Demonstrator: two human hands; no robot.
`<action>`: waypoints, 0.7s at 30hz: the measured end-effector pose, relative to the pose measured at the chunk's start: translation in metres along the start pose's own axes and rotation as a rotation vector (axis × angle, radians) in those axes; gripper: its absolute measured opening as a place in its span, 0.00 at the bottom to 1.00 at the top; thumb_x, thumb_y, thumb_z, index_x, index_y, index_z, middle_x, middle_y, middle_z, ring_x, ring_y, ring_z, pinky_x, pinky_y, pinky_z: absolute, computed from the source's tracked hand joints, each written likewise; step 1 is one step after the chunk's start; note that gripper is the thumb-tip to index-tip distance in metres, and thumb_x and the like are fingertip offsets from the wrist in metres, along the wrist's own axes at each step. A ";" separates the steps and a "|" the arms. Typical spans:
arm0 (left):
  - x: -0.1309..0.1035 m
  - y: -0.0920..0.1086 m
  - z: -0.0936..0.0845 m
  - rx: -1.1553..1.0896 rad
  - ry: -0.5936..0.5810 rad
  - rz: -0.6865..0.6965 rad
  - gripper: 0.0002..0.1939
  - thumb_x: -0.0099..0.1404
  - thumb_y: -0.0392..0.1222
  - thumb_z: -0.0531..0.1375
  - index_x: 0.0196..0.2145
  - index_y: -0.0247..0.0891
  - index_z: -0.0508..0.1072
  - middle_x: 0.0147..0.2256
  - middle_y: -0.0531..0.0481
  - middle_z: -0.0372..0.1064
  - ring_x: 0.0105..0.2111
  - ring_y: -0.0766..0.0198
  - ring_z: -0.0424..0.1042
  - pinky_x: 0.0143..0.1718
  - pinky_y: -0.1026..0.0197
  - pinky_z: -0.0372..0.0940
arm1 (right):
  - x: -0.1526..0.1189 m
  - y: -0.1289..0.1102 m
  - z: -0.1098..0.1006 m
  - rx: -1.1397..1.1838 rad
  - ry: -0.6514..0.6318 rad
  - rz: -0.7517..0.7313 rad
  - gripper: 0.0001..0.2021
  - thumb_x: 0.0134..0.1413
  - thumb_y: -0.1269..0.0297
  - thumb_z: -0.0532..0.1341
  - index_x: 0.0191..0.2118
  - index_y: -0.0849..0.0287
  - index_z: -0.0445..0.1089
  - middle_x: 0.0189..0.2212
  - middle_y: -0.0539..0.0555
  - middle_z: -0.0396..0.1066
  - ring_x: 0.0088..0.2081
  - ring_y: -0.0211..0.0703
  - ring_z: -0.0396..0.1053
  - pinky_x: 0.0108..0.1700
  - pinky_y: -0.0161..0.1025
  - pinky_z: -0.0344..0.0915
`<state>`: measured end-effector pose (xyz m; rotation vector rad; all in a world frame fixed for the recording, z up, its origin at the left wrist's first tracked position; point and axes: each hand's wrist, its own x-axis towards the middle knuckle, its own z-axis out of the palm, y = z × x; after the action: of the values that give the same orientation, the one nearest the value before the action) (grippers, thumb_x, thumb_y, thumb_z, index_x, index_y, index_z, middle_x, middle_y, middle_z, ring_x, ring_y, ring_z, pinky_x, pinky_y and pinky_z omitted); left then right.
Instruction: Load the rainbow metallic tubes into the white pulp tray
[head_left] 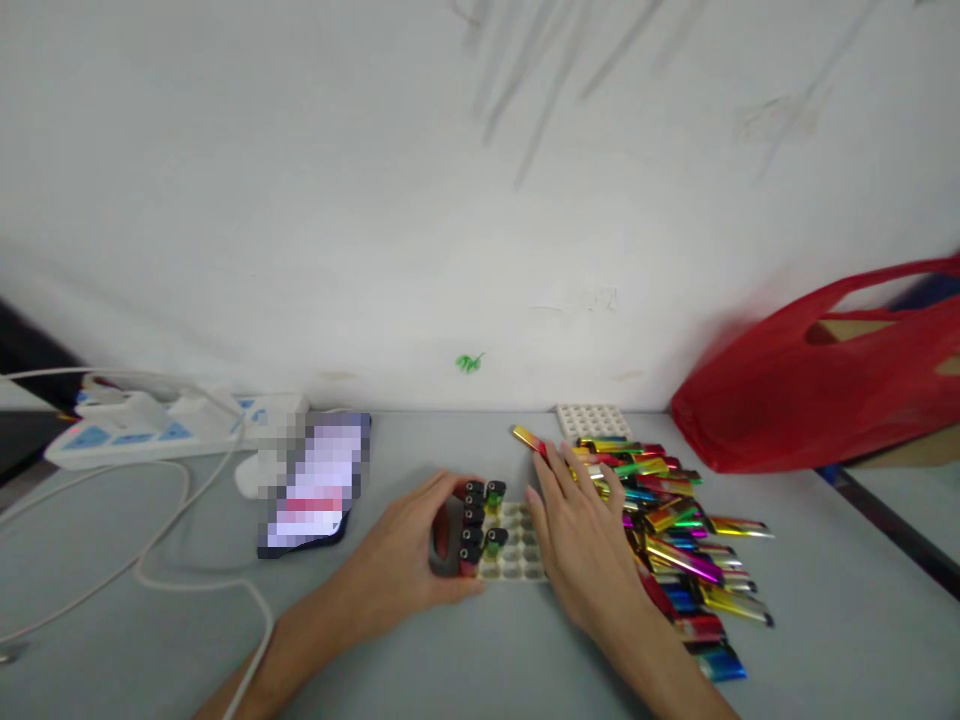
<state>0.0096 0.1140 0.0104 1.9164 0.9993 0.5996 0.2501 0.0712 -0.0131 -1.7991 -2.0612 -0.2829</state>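
A pale tray with rows of round holes (512,558) lies on the table in front of me. Several black-topped pieces (471,515) stand upright in its left part, two of them with greenish bodies. Wrapped round the tray's left end is my left hand (409,550), thumb at the near edge and fingers at the far edge. My right hand (581,530) reaches over the tray's right end, its fingertips at a gold and red shiny piece (529,439) by the pile. Whether its fingers grip that piece is unclear. Many shiny metallic-coloured pieces (682,558) lie heaped to the right.
Another white holed tray (593,420) lies by the wall. A red bag (757,400) stands at the right. On the left are a phone (319,480), a white power strip (180,425) and a loose white cable (202,587).
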 end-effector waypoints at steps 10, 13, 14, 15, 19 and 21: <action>-0.002 -0.004 -0.005 -0.065 -0.082 -0.018 0.43 0.51 0.36 0.80 0.63 0.50 0.75 0.44 0.55 0.78 0.38 0.57 0.76 0.38 0.60 0.71 | 0.005 -0.002 -0.010 0.128 0.001 0.049 0.04 0.75 0.70 0.66 0.46 0.53 0.77 0.44 0.55 0.83 0.52 0.59 0.75 0.63 0.60 0.50; -0.003 -0.006 -0.005 -0.099 -0.111 -0.028 0.44 0.51 0.36 0.80 0.64 0.51 0.75 0.47 0.54 0.79 0.39 0.57 0.78 0.39 0.60 0.72 | 0.003 -0.002 -0.009 0.132 0.030 0.083 0.04 0.74 0.69 0.67 0.47 0.53 0.77 0.43 0.55 0.83 0.52 0.60 0.73 0.60 0.59 0.51; -0.003 -0.007 -0.005 -0.108 -0.123 -0.034 0.44 0.51 0.36 0.80 0.64 0.51 0.75 0.47 0.54 0.80 0.40 0.56 0.78 0.40 0.60 0.73 | 0.003 -0.001 -0.008 0.131 0.040 0.094 0.04 0.74 0.70 0.68 0.48 0.53 0.78 0.43 0.55 0.83 0.52 0.61 0.73 0.59 0.59 0.51; -0.003 -0.007 -0.006 -0.114 -0.132 -0.039 0.44 0.51 0.37 0.80 0.64 0.50 0.75 0.48 0.53 0.80 0.40 0.56 0.78 0.40 0.59 0.73 | 0.002 0.000 -0.007 0.130 0.046 0.100 0.05 0.73 0.71 0.68 0.49 0.52 0.78 0.44 0.56 0.83 0.52 0.62 0.72 0.57 0.58 0.52; -0.003 -0.006 -0.007 -0.099 -0.139 -0.040 0.42 0.52 0.41 0.80 0.64 0.47 0.76 0.50 0.50 0.80 0.42 0.53 0.78 0.44 0.57 0.75 | -0.001 0.005 -0.004 0.118 0.041 0.088 0.07 0.71 0.70 0.69 0.49 0.51 0.80 0.45 0.58 0.82 0.51 0.64 0.71 0.52 0.56 0.55; -0.003 -0.006 -0.007 -0.084 -0.134 -0.029 0.41 0.53 0.43 0.80 0.63 0.47 0.76 0.51 0.49 0.80 0.44 0.52 0.78 0.46 0.56 0.75 | -0.002 0.005 -0.004 0.111 0.025 0.080 0.06 0.70 0.69 0.70 0.48 0.51 0.81 0.45 0.58 0.82 0.51 0.64 0.70 0.51 0.56 0.56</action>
<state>0.0002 0.1171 0.0088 1.8392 0.9012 0.4828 0.2556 0.0689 -0.0106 -1.7971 -1.9430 -0.1642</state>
